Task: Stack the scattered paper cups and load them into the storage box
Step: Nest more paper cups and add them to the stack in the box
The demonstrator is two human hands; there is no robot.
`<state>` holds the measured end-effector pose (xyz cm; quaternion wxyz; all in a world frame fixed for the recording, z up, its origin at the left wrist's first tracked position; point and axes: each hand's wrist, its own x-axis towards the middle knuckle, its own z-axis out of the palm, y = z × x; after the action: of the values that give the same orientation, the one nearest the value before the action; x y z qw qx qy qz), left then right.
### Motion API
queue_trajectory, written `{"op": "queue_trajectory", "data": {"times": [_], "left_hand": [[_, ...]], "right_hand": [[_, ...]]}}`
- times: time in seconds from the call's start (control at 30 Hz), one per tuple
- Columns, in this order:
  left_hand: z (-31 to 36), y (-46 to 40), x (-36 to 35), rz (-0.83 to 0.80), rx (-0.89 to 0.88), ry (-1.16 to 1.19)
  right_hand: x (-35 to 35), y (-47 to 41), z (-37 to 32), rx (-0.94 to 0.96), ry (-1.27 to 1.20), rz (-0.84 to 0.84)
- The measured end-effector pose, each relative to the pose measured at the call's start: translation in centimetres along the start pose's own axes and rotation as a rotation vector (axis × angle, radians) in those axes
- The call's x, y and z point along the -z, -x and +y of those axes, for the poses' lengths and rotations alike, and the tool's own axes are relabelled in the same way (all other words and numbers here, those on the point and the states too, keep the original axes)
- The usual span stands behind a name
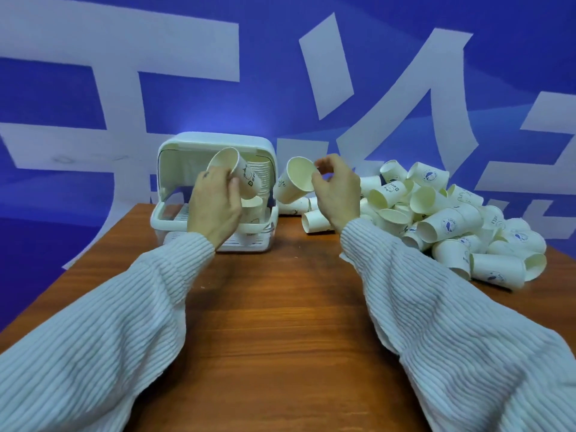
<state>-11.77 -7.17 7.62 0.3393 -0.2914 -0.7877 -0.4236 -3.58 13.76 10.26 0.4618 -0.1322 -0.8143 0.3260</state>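
Note:
My left hand grips a white paper cup in front of the open white storage box; the cup is tilted with its mouth up and to the left. My right hand holds a second paper cup by its rim, mouth turned toward me. The two cups are apart, about a hand's width. Inside the box a stack of cups lies at the right, and another cup sits low behind my left hand. A big pile of loose cups covers the table's right side.
The brown wooden table runs toward me between my white-sleeved arms. Its left edge slants from the box toward the lower left. A blue wall with large white characters stands right behind the box and the pile.

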Motion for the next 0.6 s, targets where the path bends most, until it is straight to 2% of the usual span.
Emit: {"op": "queue_trajectory", "data": {"times": [0.1,0.2,0.6], "left_hand": [[-0.9,-0.2,1.2,0.044,0.047,0.005],[-2.0,-0.4,1.7,0.067,0.037,-0.001],[-5.2,-0.3,2.6,0.035,0.034,-0.026]], "right_hand": [[-2.5,-0.7,-1.6,-0.053,-0.098,0.014],[-4.7,-1.4,-2.6,-0.048,-0.095,-0.030],[-11.8,-0.9,-2.3,0.012,0.379,-0.471]]}}
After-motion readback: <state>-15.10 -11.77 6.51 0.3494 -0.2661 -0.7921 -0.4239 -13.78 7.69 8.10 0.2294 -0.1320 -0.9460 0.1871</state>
